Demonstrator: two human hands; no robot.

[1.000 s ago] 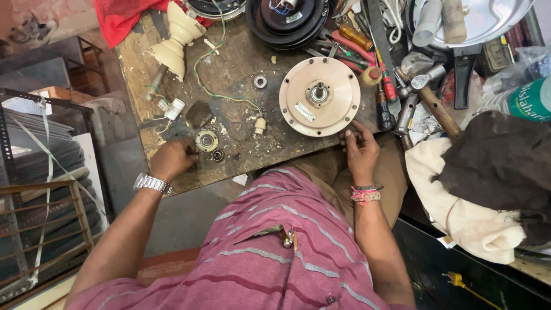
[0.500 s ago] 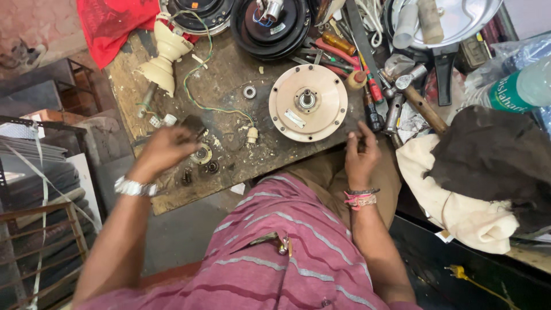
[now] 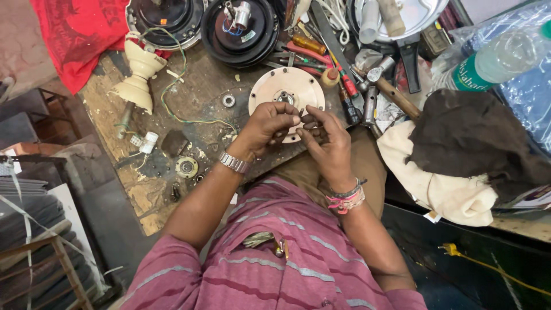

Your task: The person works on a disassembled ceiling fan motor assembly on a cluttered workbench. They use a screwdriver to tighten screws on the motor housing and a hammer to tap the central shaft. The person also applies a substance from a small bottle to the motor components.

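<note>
Scarred, greasy wooden table (image 3: 189, 103), cluttered workshop. Red cloth (image 3: 74, 34) at its far-left corner, green-labelled clear bottle (image 3: 493, 63) far right. Cream round motor cover (image 3: 270, 92) mid-table; your left hand (image 3: 265, 125) and right hand (image 3: 328, 143) meet over it, fingers (image 3: 307, 119) pinched on a small part, can't tell what.

Soft even daylight, sharp focus

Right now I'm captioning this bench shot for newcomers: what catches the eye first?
Both hands meet mid-frame, the left hand and right hand pinching some small part too tiny to identify, over a cream round motor cover. Behind it sit two black fan motor housings, and a red cloth fills the far left corner.
</note>
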